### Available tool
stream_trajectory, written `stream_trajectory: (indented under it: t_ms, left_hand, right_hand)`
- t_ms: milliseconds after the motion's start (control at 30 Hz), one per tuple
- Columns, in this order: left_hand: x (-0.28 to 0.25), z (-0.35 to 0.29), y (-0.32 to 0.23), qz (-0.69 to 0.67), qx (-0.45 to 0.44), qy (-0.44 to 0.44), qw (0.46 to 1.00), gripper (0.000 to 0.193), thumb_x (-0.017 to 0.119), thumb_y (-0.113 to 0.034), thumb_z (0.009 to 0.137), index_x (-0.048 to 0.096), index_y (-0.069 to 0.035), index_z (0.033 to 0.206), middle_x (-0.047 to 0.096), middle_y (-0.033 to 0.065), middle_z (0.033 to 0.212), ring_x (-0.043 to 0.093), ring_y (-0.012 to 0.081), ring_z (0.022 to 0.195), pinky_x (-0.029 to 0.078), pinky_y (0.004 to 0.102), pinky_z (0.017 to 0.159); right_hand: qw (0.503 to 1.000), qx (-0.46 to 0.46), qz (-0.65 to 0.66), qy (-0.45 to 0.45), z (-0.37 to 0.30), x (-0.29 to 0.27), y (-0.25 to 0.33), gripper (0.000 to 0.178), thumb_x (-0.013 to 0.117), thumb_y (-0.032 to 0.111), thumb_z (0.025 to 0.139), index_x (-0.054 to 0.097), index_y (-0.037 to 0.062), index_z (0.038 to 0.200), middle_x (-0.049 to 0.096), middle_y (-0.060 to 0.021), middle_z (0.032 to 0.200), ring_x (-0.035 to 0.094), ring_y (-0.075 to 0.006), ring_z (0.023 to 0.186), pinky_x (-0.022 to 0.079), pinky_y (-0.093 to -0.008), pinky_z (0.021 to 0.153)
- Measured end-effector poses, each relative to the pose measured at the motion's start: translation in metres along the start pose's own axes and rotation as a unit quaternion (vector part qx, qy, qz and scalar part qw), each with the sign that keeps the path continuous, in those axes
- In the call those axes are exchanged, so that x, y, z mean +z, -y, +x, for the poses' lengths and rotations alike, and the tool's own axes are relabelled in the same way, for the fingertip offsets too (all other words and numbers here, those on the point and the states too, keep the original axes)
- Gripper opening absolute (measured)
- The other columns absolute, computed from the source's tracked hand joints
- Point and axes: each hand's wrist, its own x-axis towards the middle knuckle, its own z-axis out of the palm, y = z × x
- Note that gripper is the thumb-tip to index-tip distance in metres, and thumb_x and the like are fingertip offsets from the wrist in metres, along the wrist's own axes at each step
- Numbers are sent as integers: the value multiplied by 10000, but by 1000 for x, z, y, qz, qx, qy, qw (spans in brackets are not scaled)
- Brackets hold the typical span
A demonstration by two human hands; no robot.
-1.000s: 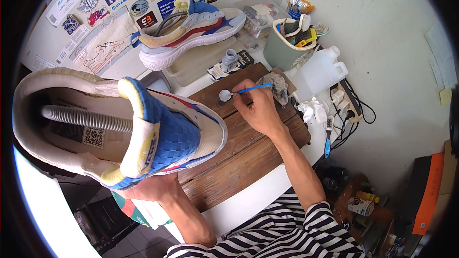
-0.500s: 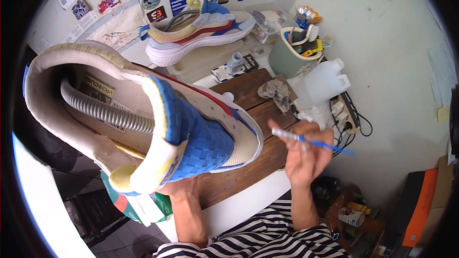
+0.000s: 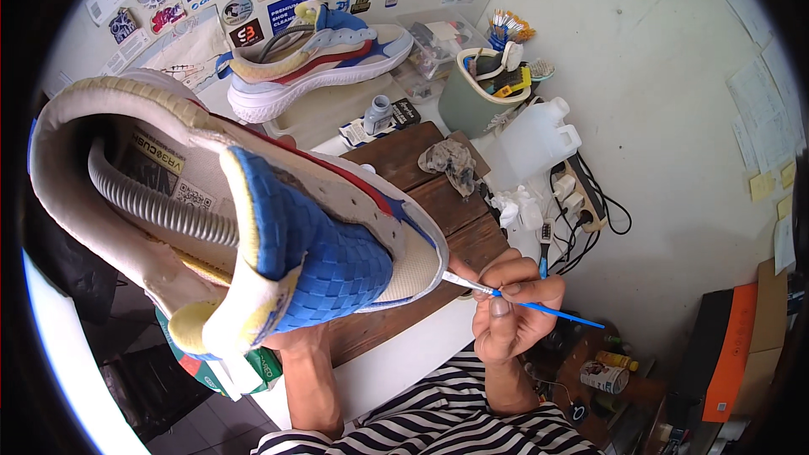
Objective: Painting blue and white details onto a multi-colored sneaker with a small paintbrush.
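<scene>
A sneaker (image 3: 345, 265) in cream, blue and red fills the left side, its opening toward me and its toe pointing right. A grey coiled spring shoe tree (image 3: 160, 202) runs inside it. My left hand (image 3: 295, 344) supports the sneaker from below; its fingers are hidden behind the shoe. Pinched in my right hand (image 3: 516, 303) is a slim paintbrush (image 3: 556, 313) with a blue handle and pale front end. The brush tip meets the sole edge at the toe, or lies very close to it.
Behind, the matching sneaker (image 3: 324, 76) rests over a tray. A small paint bottle (image 3: 378, 115), a stained rag (image 3: 451, 166) on the wooden board (image 3: 404, 152), a green bucket of brushes (image 3: 463, 105), a white jug (image 3: 539, 141) and a power strip (image 3: 590, 194) with cables stand around.
My right hand has moved down and left, bringing the brush from beside the sneaker to its toe edge. The whole view has shifted slightly; my left hand still supports the shoe.
</scene>
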Motion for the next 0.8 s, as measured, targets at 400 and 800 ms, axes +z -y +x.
stream_trajectory:
  t_ms: [400, 800]
  left_hand:
    - [-10, -7, 22, 15, -40, 4, 999, 760, 312, -573, 1022, 261, -37, 1558, 343, 219, 1561, 376, 349, 1418, 289, 473, 1192]
    - [-17, -3, 22, 29, -37, -10, 999, 757, 319, -570, 1021, 277, -24, 1544, 366, 227, 1541, 400, 355, 1398, 309, 481, 1180]
  right_hand:
    - [1000, -2, -18, 8, 0, 6, -3, 173, 567, 9, 948, 413, -13, 1023, 588, -201, 879, 529, -166, 712, 600, -545, 867]
    - [998, 5, -49, -29, 2, 12, -2, 193, 584, 69, 933, 407, 21, 992, 523, -157, 801, 455, -160, 690, 597, -382, 654]
